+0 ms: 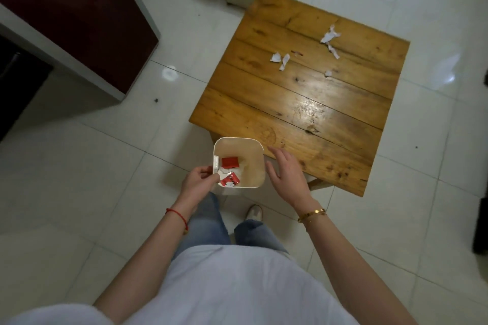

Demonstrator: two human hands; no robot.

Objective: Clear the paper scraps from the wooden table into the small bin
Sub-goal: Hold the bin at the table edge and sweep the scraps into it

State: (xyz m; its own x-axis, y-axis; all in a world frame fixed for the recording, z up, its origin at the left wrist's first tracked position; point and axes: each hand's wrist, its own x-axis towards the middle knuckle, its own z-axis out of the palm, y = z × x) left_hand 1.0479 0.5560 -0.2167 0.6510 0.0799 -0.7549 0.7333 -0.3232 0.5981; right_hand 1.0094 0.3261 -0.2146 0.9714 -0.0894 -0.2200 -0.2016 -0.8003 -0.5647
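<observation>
A small white square bin point(260, 152) is held off the floor by the near left corner of the wooden table point(311, 113). My left hand point(199, 179) grips the bin's left rim. Red and white wrappers point(230, 162) lie inside it. My right hand point(286, 171) hovers open just right of the bin, over the table's near corner, holding nothing. Several white paper scraps lie on the far half of the table: a pair point(280, 58) near the middle, a bigger torn piece point(329, 35) with a strip point(333, 50) farther right, and a tiny bit point(328, 73).
Glossy white floor tiles point(92, 166) surround the table. A dark red cabinet point(79, 13) stands at the upper left. A dark object point(482, 227) sits at the right edge. My legs and a shoe point(254, 212) are below the bin.
</observation>
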